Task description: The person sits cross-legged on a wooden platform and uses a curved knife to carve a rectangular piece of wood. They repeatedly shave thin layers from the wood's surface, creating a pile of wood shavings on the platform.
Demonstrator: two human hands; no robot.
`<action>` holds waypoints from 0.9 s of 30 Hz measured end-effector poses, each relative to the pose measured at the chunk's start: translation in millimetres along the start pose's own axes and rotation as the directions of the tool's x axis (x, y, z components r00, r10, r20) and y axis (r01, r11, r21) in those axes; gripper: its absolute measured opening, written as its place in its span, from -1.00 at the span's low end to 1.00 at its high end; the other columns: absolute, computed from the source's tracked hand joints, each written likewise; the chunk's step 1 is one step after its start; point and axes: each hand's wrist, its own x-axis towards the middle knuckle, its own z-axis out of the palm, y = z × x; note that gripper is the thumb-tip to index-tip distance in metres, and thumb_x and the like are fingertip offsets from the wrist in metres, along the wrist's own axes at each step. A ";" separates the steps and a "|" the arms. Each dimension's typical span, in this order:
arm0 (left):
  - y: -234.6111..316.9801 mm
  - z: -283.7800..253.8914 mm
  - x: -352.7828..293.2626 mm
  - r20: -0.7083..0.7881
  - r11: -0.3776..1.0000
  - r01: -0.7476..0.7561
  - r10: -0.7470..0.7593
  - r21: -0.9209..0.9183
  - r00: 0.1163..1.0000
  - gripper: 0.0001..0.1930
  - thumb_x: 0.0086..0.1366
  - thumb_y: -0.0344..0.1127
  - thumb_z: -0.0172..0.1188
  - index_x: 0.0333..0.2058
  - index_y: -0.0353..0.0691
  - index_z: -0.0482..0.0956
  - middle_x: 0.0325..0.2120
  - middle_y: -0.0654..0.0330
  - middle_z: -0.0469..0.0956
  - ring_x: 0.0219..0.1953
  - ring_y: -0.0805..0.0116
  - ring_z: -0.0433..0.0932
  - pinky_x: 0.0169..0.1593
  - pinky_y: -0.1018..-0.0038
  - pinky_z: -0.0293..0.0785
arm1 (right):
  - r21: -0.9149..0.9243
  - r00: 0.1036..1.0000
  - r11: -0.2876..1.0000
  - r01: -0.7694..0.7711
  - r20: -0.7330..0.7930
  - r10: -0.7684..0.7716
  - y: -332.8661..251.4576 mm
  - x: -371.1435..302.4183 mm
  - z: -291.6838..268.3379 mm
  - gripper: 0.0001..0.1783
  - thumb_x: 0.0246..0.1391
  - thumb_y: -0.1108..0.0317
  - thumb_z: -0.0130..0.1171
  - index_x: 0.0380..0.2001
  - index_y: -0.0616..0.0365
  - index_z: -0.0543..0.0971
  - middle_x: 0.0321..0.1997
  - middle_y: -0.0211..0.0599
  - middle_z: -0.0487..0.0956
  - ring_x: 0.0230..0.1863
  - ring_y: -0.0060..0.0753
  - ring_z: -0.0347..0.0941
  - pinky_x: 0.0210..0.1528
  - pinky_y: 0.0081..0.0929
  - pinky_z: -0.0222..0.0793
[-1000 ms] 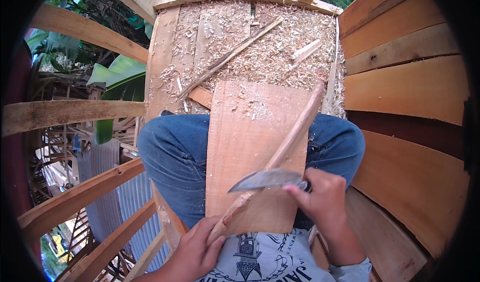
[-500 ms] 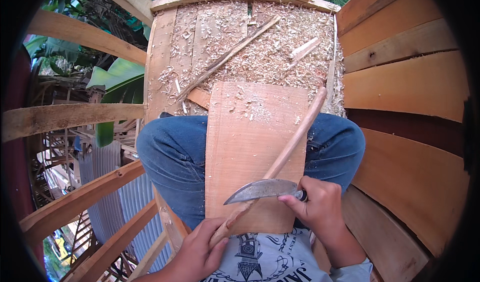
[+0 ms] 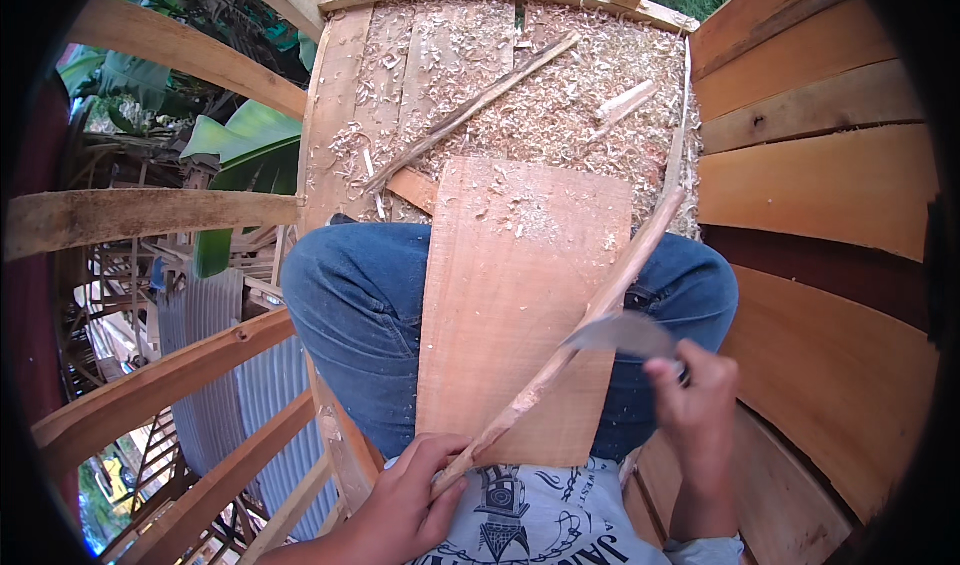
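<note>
Right hand (image 3: 695, 400) is wrapping tight around the handle of a curved knife (image 3: 620, 333), blade pointing left and meeting the wooden stick (image 3: 590, 315). Left hand (image 3: 405, 500) is clenching the stick's near end by the belly. The stick is slanting up to the right across a flat board (image 3: 500, 305) lying on the jeans-clad lap (image 3: 350, 305), shavings (image 3: 560, 95) littering the plank floor beyond.
</note>
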 end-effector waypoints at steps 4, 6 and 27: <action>2.1 4.5 -1.8 -0.020 0.997 0.049 -0.051 -0.065 0.999 -0.64 0.20 -0.57 0.09 -0.01 -0.33 0.31 -0.20 -0.01 0.42 -0.13 0.20 0.47 -0.08 0.43 0.38 | -0.072 0.988 0.991 0.115 0.114 -0.106 -22.8 -14.3 7.4 -0.42 -0.18 -0.14 0.35 -0.76 0.13 0.39 -0.78 -0.23 0.38 -0.73 -0.16 0.38 -0.65 -0.29 0.26; 3.4 2.4 0.3 -0.002 1.000 0.003 -0.003 -0.002 1.000 -0.64 0.20 -0.58 0.08 -0.01 -0.34 0.31 -0.19 -0.01 0.40 -0.12 0.19 0.47 -0.07 0.42 0.39 | -0.140 0.988 0.982 0.129 0.108 -0.115 -19.3 -9.9 5.7 -0.40 -0.17 -0.15 0.34 -0.79 0.12 0.36 -0.79 -0.23 0.37 -0.72 -0.14 0.38 -0.64 -0.30 0.26; 8.3 3.5 -1.1 -0.050 0.999 -0.048 0.047 -0.013 0.998 -0.67 0.25 -0.57 0.01 0.01 -0.37 0.32 -0.18 0.00 0.37 -0.12 0.19 0.50 -0.05 0.44 0.42 | -0.222 0.991 0.966 0.134 0.022 -0.132 -14.5 -4.3 -6.2 -0.39 -0.17 -0.12 0.34 -0.78 0.14 0.32 -0.79 -0.23 0.34 -0.75 -0.15 0.34 -0.69 -0.31 0.20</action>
